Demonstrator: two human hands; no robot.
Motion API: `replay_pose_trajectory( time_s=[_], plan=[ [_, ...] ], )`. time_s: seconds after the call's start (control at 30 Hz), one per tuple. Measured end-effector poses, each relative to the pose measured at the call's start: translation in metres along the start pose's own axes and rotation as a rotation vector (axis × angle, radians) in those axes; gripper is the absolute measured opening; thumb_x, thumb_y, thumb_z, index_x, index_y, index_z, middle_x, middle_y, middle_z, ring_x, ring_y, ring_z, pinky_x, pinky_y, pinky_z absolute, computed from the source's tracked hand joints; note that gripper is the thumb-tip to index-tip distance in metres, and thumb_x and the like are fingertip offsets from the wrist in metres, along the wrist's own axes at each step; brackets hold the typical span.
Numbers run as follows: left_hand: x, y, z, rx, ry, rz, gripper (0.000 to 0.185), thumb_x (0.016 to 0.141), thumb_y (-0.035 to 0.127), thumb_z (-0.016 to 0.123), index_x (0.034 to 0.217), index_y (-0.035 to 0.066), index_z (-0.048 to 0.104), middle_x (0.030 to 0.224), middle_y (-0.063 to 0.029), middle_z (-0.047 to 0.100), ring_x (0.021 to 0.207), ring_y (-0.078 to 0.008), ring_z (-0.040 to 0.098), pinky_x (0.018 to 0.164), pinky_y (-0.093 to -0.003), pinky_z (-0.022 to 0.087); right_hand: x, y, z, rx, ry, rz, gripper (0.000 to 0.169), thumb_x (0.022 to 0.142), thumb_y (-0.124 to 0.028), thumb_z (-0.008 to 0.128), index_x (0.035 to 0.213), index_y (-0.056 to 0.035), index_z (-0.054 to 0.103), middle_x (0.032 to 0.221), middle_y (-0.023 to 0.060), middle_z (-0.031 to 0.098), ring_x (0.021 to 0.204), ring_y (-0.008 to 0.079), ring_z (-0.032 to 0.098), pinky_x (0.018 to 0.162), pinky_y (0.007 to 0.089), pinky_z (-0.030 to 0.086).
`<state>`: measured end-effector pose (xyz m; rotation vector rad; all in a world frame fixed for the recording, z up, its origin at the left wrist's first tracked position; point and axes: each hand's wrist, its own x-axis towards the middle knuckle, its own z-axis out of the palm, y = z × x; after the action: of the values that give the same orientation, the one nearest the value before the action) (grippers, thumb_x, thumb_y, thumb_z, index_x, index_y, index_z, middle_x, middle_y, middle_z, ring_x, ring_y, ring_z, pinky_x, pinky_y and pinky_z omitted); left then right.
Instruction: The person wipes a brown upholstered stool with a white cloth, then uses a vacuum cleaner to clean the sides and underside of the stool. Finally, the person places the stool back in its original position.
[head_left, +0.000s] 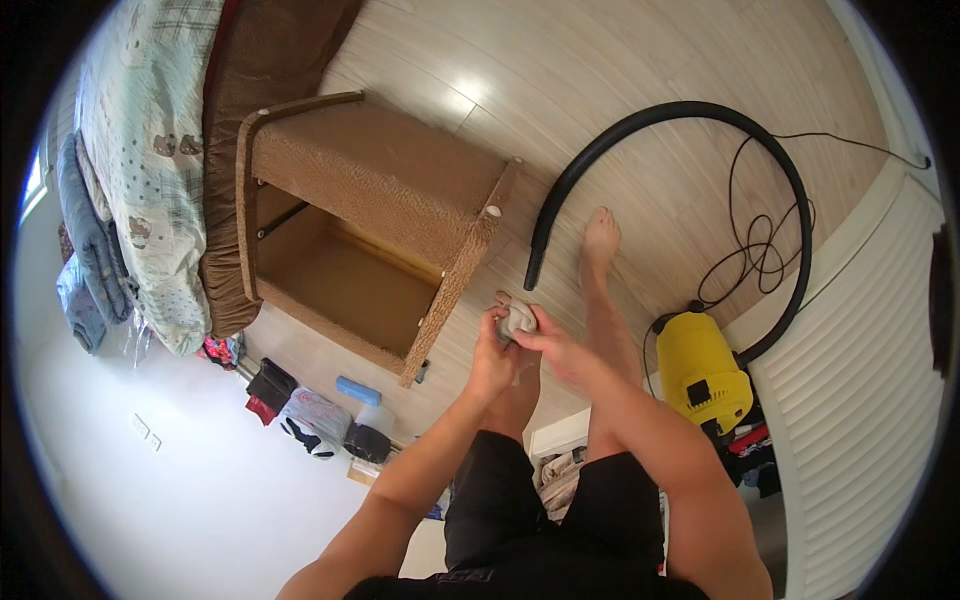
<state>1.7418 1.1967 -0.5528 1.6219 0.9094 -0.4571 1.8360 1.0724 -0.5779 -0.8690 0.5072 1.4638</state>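
Between my two hands is a bunched light-coloured cloth (516, 321), held in front of my legs. My left hand (492, 352) grips its left side, thumb and fingers on the folds. From the right, my right hand (559, 345) pinches the same cloth with thumb and forefinger. Just beyond the hands, the open end of a black vacuum hose (534, 262) lies on the floor. The hose curves round to a yellow vacuum cleaner (701, 367) at my right. Ahead on the left is a brown fabric-covered furniture piece (375, 165) with an open hollow side towards me.
A bed with a patterned cover (150, 187) runs along the far left. A black power cord (750, 247) lies tangled inside the hose's curve. Along the white wall sit a blue box-shaped item (358, 391) and a plastic bag (319, 416). A white slatted door (847, 390) stands at right.
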Motion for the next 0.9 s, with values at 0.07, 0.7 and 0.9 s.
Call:
replay_pose_trajectory(
  time_s=[0.07,0.7,0.9],
  plan=[
    [0.008,-0.040,-0.004,0.091,-0.003,-0.019,0.057,0.084,-0.008,0.060,0.131,0.010,0.036,0.111,-0.0147,0.059,0.100,-0.0218,0.059,0.085,-0.0335,0.050,0.018,0.015,-0.050,-0.485,0.209,0.098,0.067,0.087,-0.024,0.074,0.143,-0.0051,0.042,0.141,0.0158,0.050,0.127,0.0283,0.051,0.105,0.0380,0.040],
    [0.045,-0.332,-0.032,0.523,0.145,-0.324,0.043,0.081,0.003,0.071,0.115,0.007,0.044,0.112,-0.0178,0.057,0.106,-0.0340,0.059,0.086,-0.0452,0.049,0.180,-0.047,-0.029,-1.069,0.375,-0.669,0.104,0.065,-0.008,0.085,0.148,0.0077,0.024,0.152,0.0306,0.027,0.133,0.0469,0.041,0.110,0.0443,0.040],
    [0.064,-0.219,-0.057,0.236,0.096,-0.617,0.046,0.079,0.007,0.073,0.117,0.004,0.047,0.115,-0.0147,0.055,0.105,-0.0290,0.058,0.089,-0.0405,0.047,0.175,-0.010,-0.039,-1.149,0.342,-0.506,0.105,0.066,-0.007,0.083,0.150,0.0067,0.021,0.154,0.0309,0.026,0.131,0.0481,0.043,0.109,0.0441,0.041]
  ],
)
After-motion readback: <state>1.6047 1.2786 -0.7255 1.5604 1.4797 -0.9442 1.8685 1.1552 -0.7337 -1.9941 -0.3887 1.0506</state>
